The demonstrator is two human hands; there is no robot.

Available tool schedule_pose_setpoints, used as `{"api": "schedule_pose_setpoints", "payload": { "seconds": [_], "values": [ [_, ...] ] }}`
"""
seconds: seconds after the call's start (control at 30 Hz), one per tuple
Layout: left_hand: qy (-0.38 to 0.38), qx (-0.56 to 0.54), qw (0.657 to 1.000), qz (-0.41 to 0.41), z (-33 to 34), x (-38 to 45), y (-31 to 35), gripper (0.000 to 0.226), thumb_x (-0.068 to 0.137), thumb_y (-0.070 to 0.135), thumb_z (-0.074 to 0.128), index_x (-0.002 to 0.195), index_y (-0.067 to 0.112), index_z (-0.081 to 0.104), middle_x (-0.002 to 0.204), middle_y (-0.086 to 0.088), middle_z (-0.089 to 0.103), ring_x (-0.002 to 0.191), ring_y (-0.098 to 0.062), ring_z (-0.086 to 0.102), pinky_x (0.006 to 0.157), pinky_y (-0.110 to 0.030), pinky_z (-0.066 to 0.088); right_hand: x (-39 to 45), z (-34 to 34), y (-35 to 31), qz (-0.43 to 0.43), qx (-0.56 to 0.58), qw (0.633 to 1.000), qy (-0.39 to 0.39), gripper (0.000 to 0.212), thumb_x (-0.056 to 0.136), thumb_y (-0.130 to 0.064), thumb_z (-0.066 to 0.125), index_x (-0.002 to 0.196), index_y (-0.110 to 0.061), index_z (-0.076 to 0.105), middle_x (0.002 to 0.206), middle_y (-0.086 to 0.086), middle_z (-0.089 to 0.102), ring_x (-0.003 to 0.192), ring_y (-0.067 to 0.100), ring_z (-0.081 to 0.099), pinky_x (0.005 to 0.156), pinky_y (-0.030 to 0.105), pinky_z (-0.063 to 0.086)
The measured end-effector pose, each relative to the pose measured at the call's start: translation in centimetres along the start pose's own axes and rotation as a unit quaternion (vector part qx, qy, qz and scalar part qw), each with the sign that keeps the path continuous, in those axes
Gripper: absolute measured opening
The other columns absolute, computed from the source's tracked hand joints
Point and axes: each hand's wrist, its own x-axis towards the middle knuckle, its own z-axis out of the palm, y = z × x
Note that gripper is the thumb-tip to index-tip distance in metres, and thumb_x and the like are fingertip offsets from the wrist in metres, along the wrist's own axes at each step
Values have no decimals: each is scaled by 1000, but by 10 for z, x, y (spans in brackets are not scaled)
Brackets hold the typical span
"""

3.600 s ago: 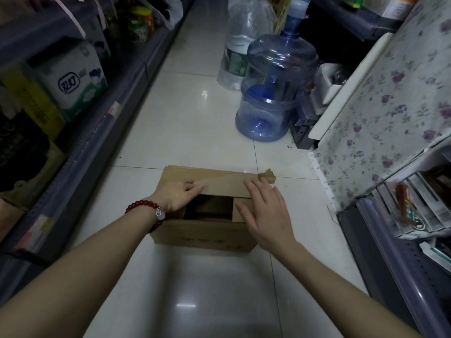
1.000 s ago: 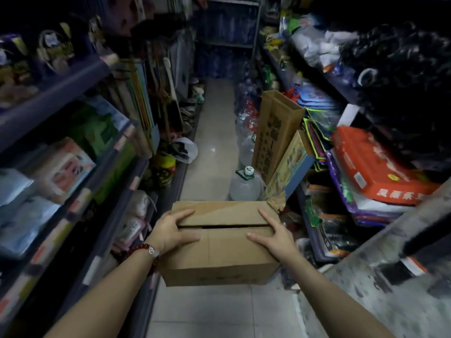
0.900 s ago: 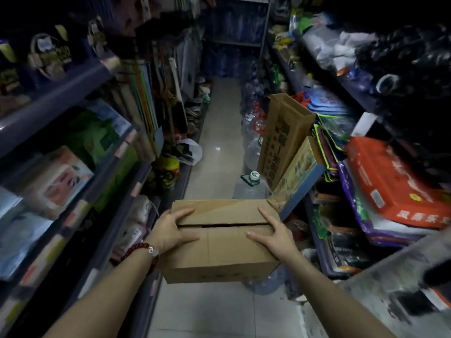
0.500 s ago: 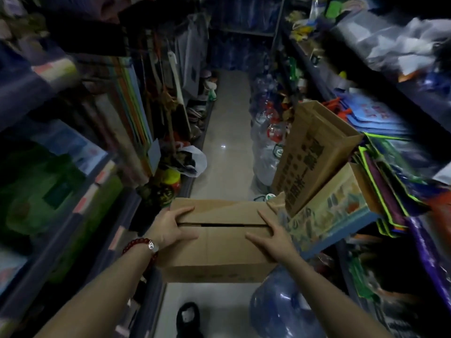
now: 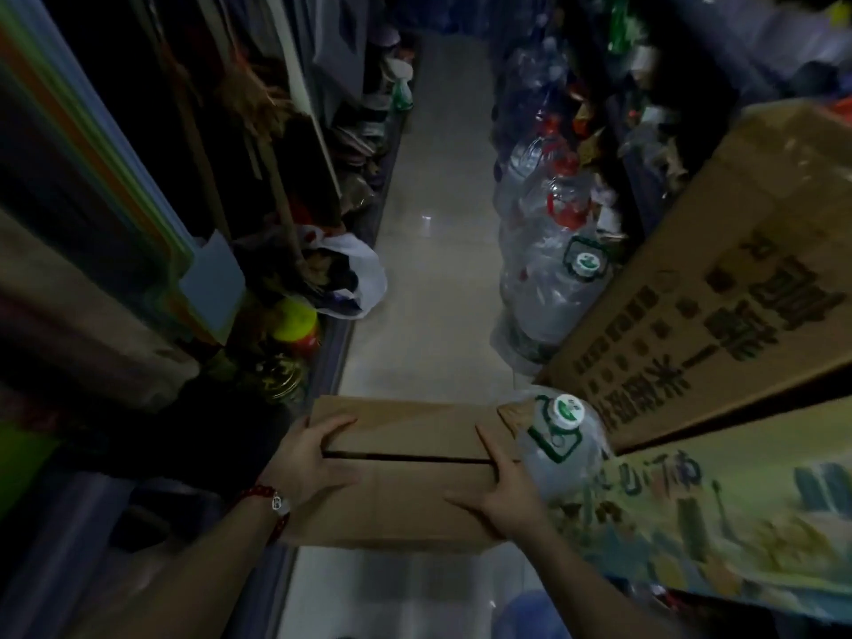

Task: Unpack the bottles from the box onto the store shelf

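A closed cardboard box [image 5: 405,472] is held up above the aisle floor [image 5: 428,288] between two hands. The left hand [image 5: 311,458] is pressed against the box's left end, its fingers [image 5: 339,428] spread and laid over the top flaps, with a red bead bracelet [image 5: 267,500] worn at the wrist. The right hand [image 5: 507,495] is set against the right end, its fingers [image 5: 488,447] likewise straight and spread across the top and near side, so the box is clamped between the palms rather than pinched. The two top flaps are seen lying shut, with only a dark seam between them running from one set of fingers to the other. No bottles from the box can be seen, and nothing appears to have been taken out. A large clear water jug [image 5: 560,447] with a white and green cap is seen just beyond the right fingers, and a tall printed carton [image 5: 719,288] leans further right. Dark shelves [image 5: 152,315] lie well to the left of the left fingers. The task is judged barely begun: the box is yet to be set down, opened, and emptied onto a shelf.
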Motion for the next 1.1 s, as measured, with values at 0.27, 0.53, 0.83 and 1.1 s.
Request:
{"api": "schedule_pose_setpoints", "payload": {
  "seconds": [0.27, 0.53, 0.83, 1.1],
  "values": [
    [-2, -19, 1000, -16, 101, 103, -122, 83, 66, 30, 84, 139, 32, 44, 139, -9, 29, 130, -28, 39, 107, -26, 31, 108, 91, 120, 1, -17, 1000, 15, 110, 53, -59, 82, 145, -44, 25, 143, 7, 41, 123, 27, 48, 100, 34, 44],
    [-12, -6, 999, -31, 194, 156, -224, 84, 64, 35, 84, 137, 38, 43, 146, -9, 26, 135, -28, 33, 111, -33, 31, 157, 173, 222, 24, -13, 999, 16, 109, 55, -49, 86, 145, -40, 26, 143, 9, 32, 126, 27, 45, 106, 39, 41],
    [-3, -6, 999, -34, 254, 174, -272, 84, 67, 21, 83, 140, 31, 42, 151, -13, 20, 138, -27, 32, 113, -29, 28, 175, 210, 281, 42, -27, 999, 14, 105, 60, -48, 85, 145, -45, 24, 143, 10, 32, 128, 29, 42, 108, 38, 36],
    [60, 150, 986, -43, 279, 160, -264, 71, 86, 34, 62, 146, 39, 24, 160, -12, -5, 148, -30, 2, 119, -51, 12, 163, 219, 276, 103, -151, 983, 4, 97, 74, -60, 66, 139, -62, -6, 158, 18, 4, 137, 52, 21, 108, 56, 33]
  ]
}}
